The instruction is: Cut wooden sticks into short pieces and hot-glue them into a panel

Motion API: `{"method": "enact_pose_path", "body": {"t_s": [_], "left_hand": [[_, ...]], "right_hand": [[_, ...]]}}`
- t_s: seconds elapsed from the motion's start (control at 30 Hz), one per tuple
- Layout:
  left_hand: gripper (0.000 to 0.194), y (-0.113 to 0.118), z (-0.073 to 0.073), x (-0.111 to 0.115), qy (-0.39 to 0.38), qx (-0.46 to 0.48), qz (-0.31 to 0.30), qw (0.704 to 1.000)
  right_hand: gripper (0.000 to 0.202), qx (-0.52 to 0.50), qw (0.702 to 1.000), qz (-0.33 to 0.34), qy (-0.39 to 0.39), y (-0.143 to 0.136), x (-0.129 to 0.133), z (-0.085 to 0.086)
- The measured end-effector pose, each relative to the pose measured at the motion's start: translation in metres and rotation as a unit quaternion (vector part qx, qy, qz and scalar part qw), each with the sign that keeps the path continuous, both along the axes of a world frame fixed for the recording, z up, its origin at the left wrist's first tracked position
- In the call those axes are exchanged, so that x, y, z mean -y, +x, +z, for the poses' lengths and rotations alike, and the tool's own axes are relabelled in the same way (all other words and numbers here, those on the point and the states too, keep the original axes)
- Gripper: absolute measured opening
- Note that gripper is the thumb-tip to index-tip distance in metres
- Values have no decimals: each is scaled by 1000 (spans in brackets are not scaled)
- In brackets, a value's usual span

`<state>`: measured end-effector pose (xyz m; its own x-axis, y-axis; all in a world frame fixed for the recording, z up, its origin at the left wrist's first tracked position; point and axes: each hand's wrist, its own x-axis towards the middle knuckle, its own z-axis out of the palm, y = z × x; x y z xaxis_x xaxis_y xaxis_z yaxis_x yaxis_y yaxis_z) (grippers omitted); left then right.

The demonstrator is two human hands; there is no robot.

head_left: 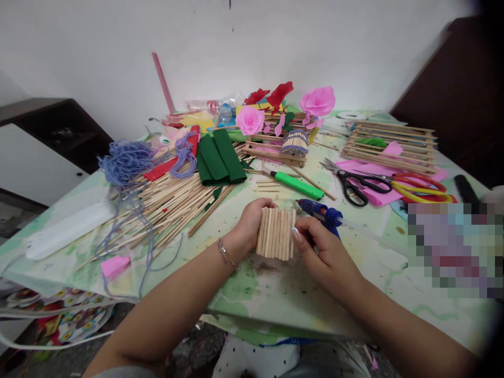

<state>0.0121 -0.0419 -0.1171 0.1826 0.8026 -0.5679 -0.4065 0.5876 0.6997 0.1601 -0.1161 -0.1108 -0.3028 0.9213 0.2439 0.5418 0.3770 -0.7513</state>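
Note:
My left hand (254,226) is closed around the left and back of a small panel of wooden sticks (274,234) laid side by side, held up over the near middle of the table. At the panel's right edge stands one wooden stick (293,226), a little apart from the others at the top. My right hand (321,249) pinches this stick between thumb and fingers. Just behind my right hand lies a blue hot glue gun (321,211), partly covered by it. Several short cut sticks (268,186) and a green utility knife (297,185) lie beyond the panel.
Loose wooden sticks (173,205), purple yarn (128,160) and folded green paper (221,160) occupy the left. Paper flowers (251,121) and a stick frame (389,147) stand at the back. Black-handled scissors (356,186) lie right. A pixelated patch hides the far right.

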Motion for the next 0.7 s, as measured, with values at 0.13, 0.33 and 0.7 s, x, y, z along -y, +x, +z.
{"method": "enact_pose_path", "body": {"t_s": [0.13, 0.33, 0.7], "left_hand": [[24, 0, -2, -1, 4, -35, -14, 999], [24, 0, -1, -2, -2, -42, -4, 999], [20, 1, -1, 2, 17, -69, 1, 997]], "right_hand": [[14, -1, 1000, 8, 9, -1, 0, 1], [15, -17, 1000, 12, 9, 0, 0, 1], [17, 11, 1000, 0, -5, 1, -1, -1]]}}
